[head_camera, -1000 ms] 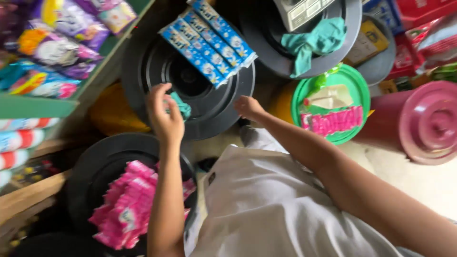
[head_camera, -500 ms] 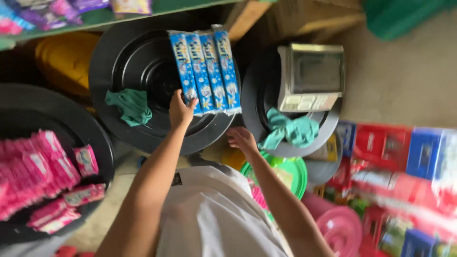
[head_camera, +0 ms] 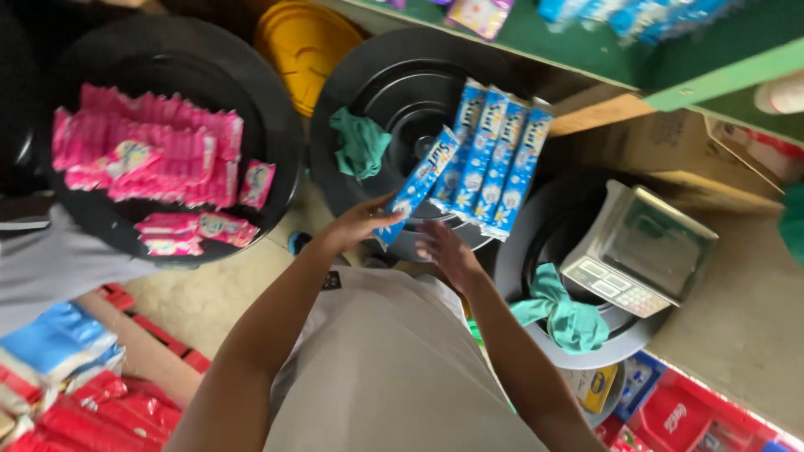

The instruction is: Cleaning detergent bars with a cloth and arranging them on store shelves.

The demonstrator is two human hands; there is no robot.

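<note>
My left hand (head_camera: 356, 224) grips the lower end of a long blue strip of sachets (head_camera: 419, 182), lifted at a slant over a black round lid (head_camera: 394, 84). Three more blue strips (head_camera: 499, 167) lie side by side on that lid's right part. My right hand (head_camera: 446, 254) hovers just below them with its fingers apart, holding nothing. A crumpled green cloth (head_camera: 360, 144) rests on the lid's left side.
Another black lid (head_camera: 268, 117) at left carries pink sachet packs (head_camera: 151, 155). A weighing scale (head_camera: 641, 247) and a second green cloth (head_camera: 565, 314) sit on a black lid at right. A yellow lid (head_camera: 301, 38) is behind. Green shelf (head_camera: 670, 59) above, red packs (head_camera: 75, 418) lower left.
The view has swung and shifted. My left hand has picked one blue strip up off the row and holds it tilted; my right hand has come up close beneath the strips.
</note>
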